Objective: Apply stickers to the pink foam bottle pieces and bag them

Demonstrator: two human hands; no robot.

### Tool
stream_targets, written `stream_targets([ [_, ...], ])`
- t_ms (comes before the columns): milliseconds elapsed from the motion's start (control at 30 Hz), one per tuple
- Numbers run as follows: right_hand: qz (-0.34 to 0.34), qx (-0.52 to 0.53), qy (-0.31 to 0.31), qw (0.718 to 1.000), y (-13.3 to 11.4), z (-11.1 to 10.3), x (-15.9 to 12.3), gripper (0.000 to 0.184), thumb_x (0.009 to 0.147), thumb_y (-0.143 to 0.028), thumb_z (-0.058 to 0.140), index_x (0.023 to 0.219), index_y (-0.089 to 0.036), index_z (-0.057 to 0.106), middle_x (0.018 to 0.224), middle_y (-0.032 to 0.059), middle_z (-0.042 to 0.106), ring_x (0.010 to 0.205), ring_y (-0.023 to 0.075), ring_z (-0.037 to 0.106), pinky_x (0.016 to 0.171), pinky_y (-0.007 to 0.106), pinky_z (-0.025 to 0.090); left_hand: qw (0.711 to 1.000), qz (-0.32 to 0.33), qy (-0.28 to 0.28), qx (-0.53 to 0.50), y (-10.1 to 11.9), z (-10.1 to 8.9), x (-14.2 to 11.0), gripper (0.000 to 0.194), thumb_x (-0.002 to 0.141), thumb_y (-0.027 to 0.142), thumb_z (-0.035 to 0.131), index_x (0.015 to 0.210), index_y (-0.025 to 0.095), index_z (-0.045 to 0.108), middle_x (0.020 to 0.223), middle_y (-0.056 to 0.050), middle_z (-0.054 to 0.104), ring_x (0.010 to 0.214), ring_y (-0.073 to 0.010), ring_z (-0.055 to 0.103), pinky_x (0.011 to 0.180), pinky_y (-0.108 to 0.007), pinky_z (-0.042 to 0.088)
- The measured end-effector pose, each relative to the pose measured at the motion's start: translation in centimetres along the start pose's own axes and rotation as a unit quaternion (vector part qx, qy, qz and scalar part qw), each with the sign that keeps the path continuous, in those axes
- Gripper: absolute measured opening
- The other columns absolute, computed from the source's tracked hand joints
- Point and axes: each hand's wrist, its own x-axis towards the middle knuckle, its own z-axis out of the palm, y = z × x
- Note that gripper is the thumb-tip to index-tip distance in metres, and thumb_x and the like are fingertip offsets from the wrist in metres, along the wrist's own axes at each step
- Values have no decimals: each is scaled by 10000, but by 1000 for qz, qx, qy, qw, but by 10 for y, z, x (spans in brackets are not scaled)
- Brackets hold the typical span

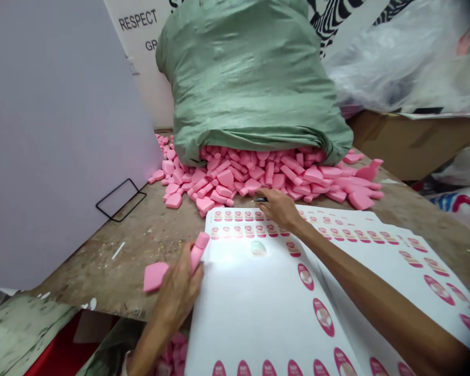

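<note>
Left fingers snug around pink bottle

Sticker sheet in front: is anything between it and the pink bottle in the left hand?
Nothing visible stands between the pink bottle in the left hand and the left edge of the sticker sheet. The right hand hides part of the top sticker rows.

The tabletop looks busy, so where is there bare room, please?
Open tabletop: between the wire frame and left hand, bar specks and a white scrap; also beyond the label sheets' upper-right edge. Pink pieces crowd the green sack's mouth.
</note>
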Motion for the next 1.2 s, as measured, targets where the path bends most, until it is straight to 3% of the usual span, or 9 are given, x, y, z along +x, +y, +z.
stream_targets([
  [100,-56,-19,-18,998,-6,20,44,320,826,-115,500,1116,-144,631,1010,133,682,1007,249,566,856,332,397,978,40,120,168,-23,-5,9,439,808,226,519,1231,118,472,1276,-197,520,1174,-362,473,942,-564,390],
  [167,-72,-21,-24,997,-12,24,58,233,820,-112,507,993,-127,663,957,144,681,985,249,561,842,325,390,972,84,150,161,-25,-2,15,477,817,254,534,1266,115,453,1356,-202,460,1246,-356,424,984,-550,380],
  [333,-18,83,27,996,-41,-7,21,257,829,-378,593,940,-148,612,893,86,659,809,200,568,696,295,415,986,145,77,-38,17,16,33,457,842,319,566,1267,173,481,1346,-136,496,1263,-270,444,1056,-442,362],
  [433,44,291,-7,956,-65,-33,-21,362,770,-525,626,817,-168,587,738,12,612,637,133,531,564,251,393,966,163,-32,-196,51,29,41,456,831,357,595,1243,183,504,1279,-108,560,1177,-243,524,989,-375,431],
  [533,55,370,-51,926,-69,-42,-52,382,796,-550,583,843,-172,578,740,2,598,622,118,519,559,248,395,940,117,-98,-304,68,42,39,262,875,362,516,1016,154,590,1015,-87,670,890,-197,644,811,-318,518],
  [633,77,297,-6,952,-47,-28,-71,339,875,-515,478,940,-189,546,759,8,597,623,128,508,590,269,395,908,3,-113,-403,63,56,32,311,862,427,524,997,147,536,934,-99,684,658,-162,648,632,-306,546],
  [767,44,114,34,992,-17,1,-89,179,882,-378,505,863,-205,544,778,32,624,722,180,525,678,313,375,876,-75,-118,-462,47,72,27,392,788,456,634,995,144,519,926,-111,671,648,-174,666,585,-302,551],
  [933,-32,22,48,998,-13,14,-101,163,893,-315,502,814,-191,570,780,51,639,766,199,511,712,329,338,903,-50,-104,-414,41,82,28,411,809,493,601,993,126,579,814,-72,636,649,-185,689,559,-237,509],
  [1200,-30,104,3,994,-9,9,-96,138,856,-302,538,757,-210,567,723,22,630,744,187,519,715,317,354,921,-26,-104,-374,44,79,27,402,846,502,543,1005,135,580,796,-36,578,629,-174,688,519,-205,468],
])
